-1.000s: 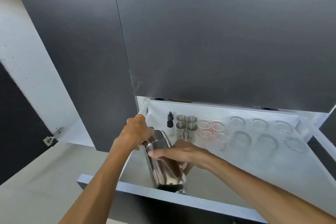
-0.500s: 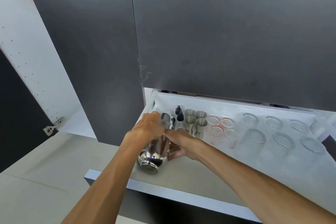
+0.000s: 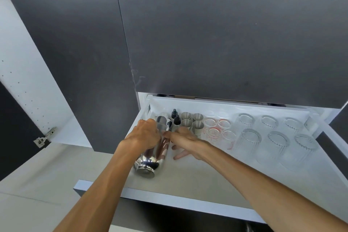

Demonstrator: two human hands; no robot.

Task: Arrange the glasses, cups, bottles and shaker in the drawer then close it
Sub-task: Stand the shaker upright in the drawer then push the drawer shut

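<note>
The shiny steel shaker (image 3: 150,158) lies tilted at the left of the open white drawer (image 3: 188,197), its base toward me. My left hand (image 3: 145,133) grips its upper part. My right hand (image 3: 185,140) touches its right side with fingers spread. Behind them stand two dark dropper bottles (image 3: 175,116), several steel cups (image 3: 192,121), several small glasses with red marks (image 3: 218,128) and several ribbed clear glasses (image 3: 273,133) upside down in two rows.
Dark cabinet fronts (image 3: 226,33) hang right above the drawer's back. An open white cabinet door (image 3: 24,73) with a hinge stands at the left. A pale counter (image 3: 37,184) lies left of the drawer. The drawer's front half (image 3: 197,177) holds nothing but the shaker.
The shaker went from upright near the drawer's front to lying tilted further back at the left. Both hands moved back with it, and my view shifted left.
</note>
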